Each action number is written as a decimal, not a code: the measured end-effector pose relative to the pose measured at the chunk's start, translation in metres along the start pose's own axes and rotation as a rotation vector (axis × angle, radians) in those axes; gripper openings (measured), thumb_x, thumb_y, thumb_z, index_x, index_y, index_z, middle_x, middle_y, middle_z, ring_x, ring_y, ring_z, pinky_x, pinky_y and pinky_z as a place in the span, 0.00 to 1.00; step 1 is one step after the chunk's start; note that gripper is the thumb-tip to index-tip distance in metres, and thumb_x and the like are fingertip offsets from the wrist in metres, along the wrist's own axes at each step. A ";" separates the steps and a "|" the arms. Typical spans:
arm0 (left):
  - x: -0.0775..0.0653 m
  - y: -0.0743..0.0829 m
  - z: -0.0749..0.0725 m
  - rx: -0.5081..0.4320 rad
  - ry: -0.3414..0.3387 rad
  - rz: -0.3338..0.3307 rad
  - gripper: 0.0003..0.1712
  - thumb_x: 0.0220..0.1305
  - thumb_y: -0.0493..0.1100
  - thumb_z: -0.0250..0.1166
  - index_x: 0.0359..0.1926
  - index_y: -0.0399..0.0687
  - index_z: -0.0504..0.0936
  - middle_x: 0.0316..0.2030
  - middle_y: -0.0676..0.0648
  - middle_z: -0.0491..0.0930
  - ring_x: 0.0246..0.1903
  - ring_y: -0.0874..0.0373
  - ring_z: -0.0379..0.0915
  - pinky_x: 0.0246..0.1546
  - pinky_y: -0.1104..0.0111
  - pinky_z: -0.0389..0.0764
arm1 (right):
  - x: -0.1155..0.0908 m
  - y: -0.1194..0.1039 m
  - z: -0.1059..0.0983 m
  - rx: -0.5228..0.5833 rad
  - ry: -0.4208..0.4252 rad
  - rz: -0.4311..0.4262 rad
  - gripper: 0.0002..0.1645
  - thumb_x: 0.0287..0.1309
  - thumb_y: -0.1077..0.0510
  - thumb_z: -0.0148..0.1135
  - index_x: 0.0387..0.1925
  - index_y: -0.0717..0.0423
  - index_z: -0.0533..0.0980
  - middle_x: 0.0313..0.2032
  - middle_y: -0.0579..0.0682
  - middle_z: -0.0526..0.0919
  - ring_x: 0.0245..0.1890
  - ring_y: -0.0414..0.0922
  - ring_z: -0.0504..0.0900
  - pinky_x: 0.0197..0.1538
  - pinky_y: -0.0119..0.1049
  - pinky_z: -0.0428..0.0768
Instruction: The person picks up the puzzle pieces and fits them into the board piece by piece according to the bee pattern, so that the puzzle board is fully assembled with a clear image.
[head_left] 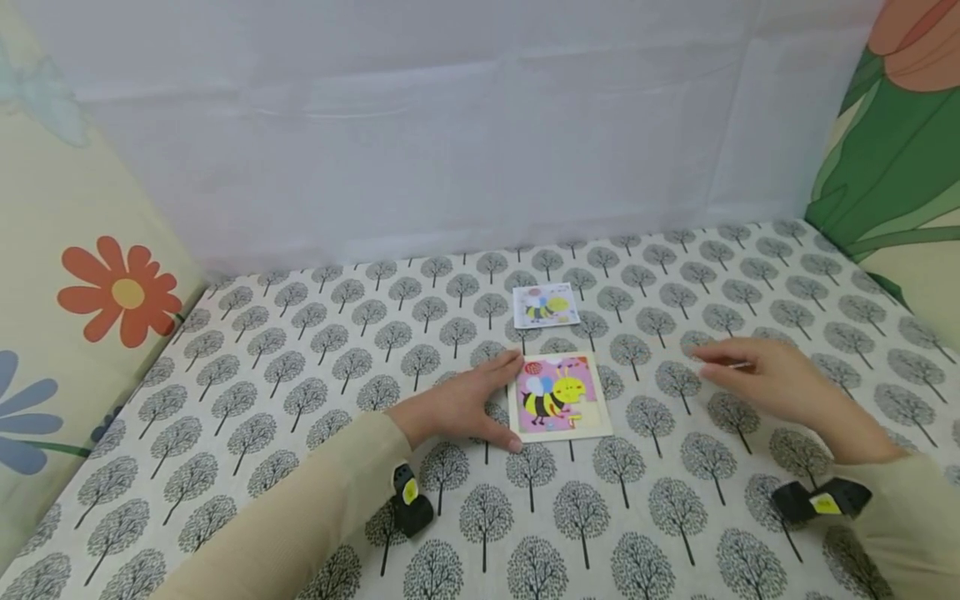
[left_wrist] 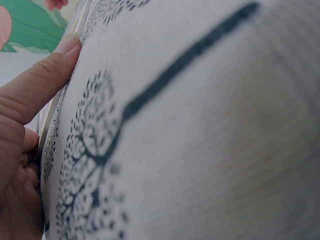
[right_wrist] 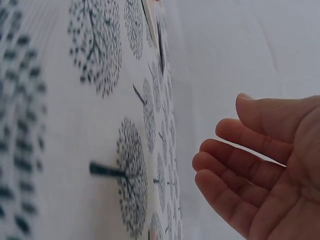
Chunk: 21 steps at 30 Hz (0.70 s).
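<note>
In the head view a square bee jigsaw puzzle [head_left: 558,396] lies flat in a pale frame on the cloth, a bare cream patch showing at its lower right. My left hand [head_left: 468,400] is at its left side, thumb by the near corner and forefinger by the far one, both fairly straight. In the left wrist view the thumb [left_wrist: 65,52] touches the board's edge. My right hand [head_left: 780,383] is held over the cloth to the puzzle's right, holding nothing. The right wrist view shows its fingers [right_wrist: 230,175] loosely bent, thumb apart from the others.
Behind the puzzle lies a small card [head_left: 546,306] with a printed bee picture. A cloth [head_left: 480,517] with a tree pattern covers the table. A white sheet [head_left: 465,142] hangs at the back, and flower-painted walls [head_left: 120,292] stand at both sides.
</note>
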<state>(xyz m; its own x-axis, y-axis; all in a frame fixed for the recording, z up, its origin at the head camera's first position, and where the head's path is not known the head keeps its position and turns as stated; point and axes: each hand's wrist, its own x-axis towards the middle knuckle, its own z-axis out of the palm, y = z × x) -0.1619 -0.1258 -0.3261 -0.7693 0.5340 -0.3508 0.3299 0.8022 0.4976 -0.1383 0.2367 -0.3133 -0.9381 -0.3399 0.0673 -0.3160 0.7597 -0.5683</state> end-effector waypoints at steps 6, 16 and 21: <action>0.001 -0.001 0.001 -0.002 -0.003 0.001 0.66 0.39 0.61 0.73 0.72 0.56 0.41 0.72 0.58 0.31 0.71 0.58 0.30 0.70 0.58 0.42 | -0.004 0.013 -0.006 -0.046 -0.012 0.053 0.24 0.63 0.54 0.55 0.56 0.63 0.72 0.52 0.69 0.75 0.46 0.64 0.78 0.44 0.53 0.80; 0.001 -0.002 0.001 0.000 -0.002 0.006 0.66 0.39 0.61 0.73 0.72 0.56 0.41 0.72 0.58 0.32 0.71 0.58 0.30 0.70 0.59 0.42 | -0.007 0.030 -0.011 -0.179 -0.163 0.141 0.36 0.56 0.51 0.61 0.61 0.67 0.65 0.41 0.65 0.79 0.32 0.52 0.78 0.30 0.44 0.78; 0.001 -0.001 0.000 0.007 0.000 0.006 0.66 0.39 0.62 0.73 0.72 0.56 0.41 0.72 0.58 0.32 0.71 0.57 0.31 0.70 0.58 0.42 | -0.009 0.032 -0.010 -0.214 -0.182 0.153 0.38 0.53 0.53 0.63 0.60 0.70 0.64 0.29 0.52 0.77 0.27 0.45 0.73 0.27 0.37 0.72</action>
<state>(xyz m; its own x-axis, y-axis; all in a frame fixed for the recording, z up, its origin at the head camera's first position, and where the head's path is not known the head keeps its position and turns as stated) -0.1628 -0.1261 -0.3273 -0.7674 0.5387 -0.3477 0.3383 0.8009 0.4941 -0.1414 0.2694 -0.3243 -0.9423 -0.2914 -0.1648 -0.2136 0.9024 -0.3741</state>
